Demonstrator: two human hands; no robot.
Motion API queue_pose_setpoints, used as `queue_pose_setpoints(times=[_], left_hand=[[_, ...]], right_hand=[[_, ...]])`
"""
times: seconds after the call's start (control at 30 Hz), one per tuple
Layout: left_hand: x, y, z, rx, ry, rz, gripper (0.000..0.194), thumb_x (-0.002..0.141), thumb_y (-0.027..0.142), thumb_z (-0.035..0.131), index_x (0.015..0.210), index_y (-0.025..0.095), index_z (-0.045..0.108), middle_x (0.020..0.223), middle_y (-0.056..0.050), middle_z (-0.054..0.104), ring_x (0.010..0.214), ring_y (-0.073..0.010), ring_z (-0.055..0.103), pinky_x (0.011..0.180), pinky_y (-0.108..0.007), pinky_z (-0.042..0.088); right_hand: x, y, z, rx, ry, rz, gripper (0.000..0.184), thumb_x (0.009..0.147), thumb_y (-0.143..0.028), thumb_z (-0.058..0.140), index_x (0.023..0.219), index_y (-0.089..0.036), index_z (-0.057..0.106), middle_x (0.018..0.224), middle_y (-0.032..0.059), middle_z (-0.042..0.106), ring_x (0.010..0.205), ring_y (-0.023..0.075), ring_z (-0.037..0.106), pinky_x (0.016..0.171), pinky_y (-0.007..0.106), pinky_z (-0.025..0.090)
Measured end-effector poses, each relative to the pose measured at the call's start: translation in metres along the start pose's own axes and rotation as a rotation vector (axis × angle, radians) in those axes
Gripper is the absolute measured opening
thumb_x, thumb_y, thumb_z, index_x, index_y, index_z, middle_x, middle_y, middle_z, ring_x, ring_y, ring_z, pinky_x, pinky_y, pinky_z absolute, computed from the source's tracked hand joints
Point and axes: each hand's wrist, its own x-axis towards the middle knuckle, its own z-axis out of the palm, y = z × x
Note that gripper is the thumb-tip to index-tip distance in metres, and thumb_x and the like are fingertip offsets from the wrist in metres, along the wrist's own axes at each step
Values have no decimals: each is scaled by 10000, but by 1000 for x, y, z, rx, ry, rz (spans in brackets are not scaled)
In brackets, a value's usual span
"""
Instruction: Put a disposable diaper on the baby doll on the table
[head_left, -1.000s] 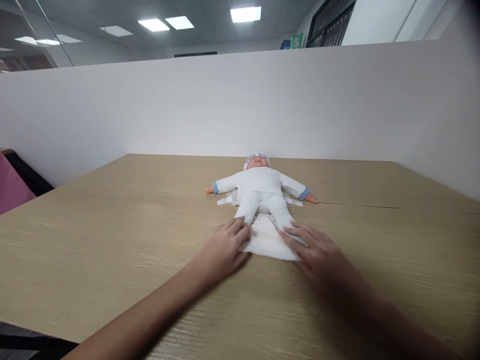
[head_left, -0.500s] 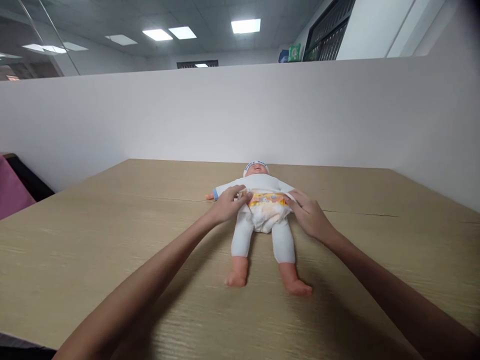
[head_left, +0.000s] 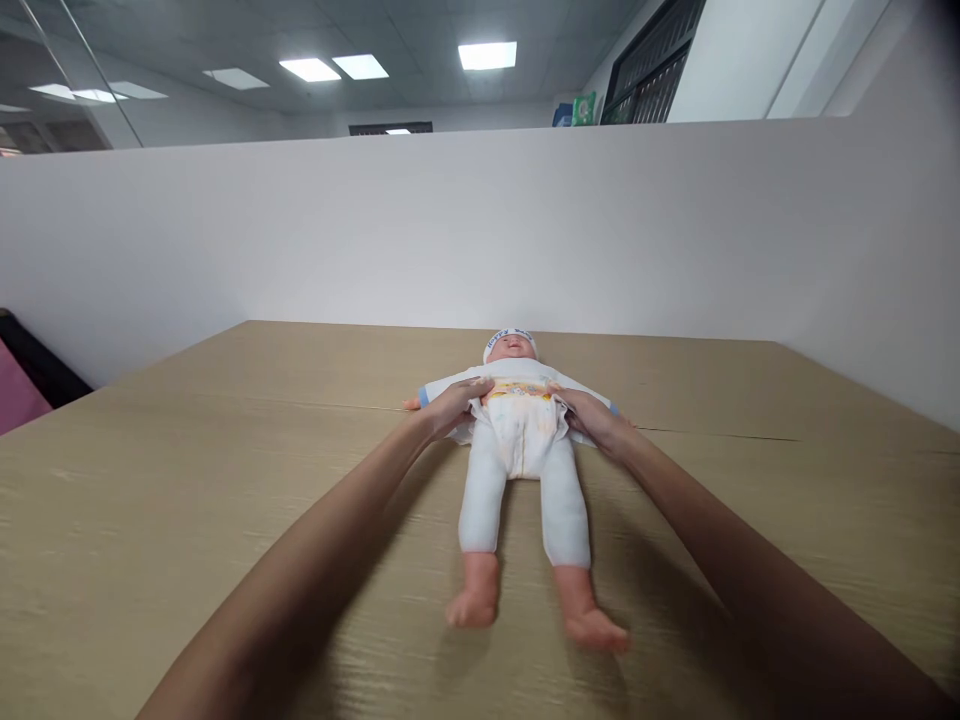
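A baby doll [head_left: 484, 500] in white clothes lies on its back, head away from me and bare feet towards me. Around its hips is a white diaper [head_left: 523, 435] with an orange-and-yellow printed waistband. My left hand [head_left: 457, 402] grips the doll's waist at the left side of the diaper, thumb on the waistband. On the opposite side my right hand [head_left: 592, 412] holds the waist in the same way. The fingers of both hands are partly hidden beneath the doll and its shirt [head_left: 517, 371]. Its feet look slightly blurred.
A wide wooden table [head_left: 187, 480] lies beneath the doll, with a seam running across it. Behind the table stands a white partition [head_left: 420, 235]. Something pink and black [head_left: 30, 375] shows at the left edge.
The doll's hips and legs have come towards me, and its feet sit lower in view. Both hands have shifted from the diaper's side edges to round the waist. The diaper front looks smoother.
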Motion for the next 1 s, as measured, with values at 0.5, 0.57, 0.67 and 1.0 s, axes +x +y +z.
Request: queue_pose_setpoints(times=[0.5, 0.57, 0.67, 1.0], left_hand=[[-79, 41, 1, 269, 125, -77, 505, 840, 582, 859, 1178, 233, 720, 1187, -56, 778, 1035, -222, 716, 831, -315, 551], [-87, 48, 10, 398, 174, 30, 418, 918, 560, 777, 1183, 242, 714, 1299, -67, 763, 1154, -255, 707, 925, -359, 567], [-95, 53, 37, 611, 220, 288, 299, 994, 492, 697, 1172, 252, 708, 1337, -68, 752, 1231, -279, 681, 1063, -430, 540], [-74, 37, 114, 1161, 109, 474, 486, 972, 667, 703, 1207, 242, 729, 1330, -113, 724, 1307, -375, 568, 1147, -576, 464]], right_hand=[[-94, -12, -19, -73, 151, 65, 580, 856, -746, 773, 1092, -221, 708, 980, 79, 814, 831, 238, 735, 730, 338, 557], [-108, 2, -25, -190, 195, 71, 526, 918, -742, 690, 1056, -235, 696, 940, 81, 807, 827, 251, 741, 743, 353, 545], [-133, 20, -34, -535, 244, 65, 465, 986, -712, 578, 967, -259, 685, 851, 60, 773, 780, 252, 711, 719, 353, 474], [-150, 29, -49, -824, 196, 164, 506, 900, -772, 596, 845, -271, 630, 761, 30, 717, 686, 238, 675, 621, 324, 390]])
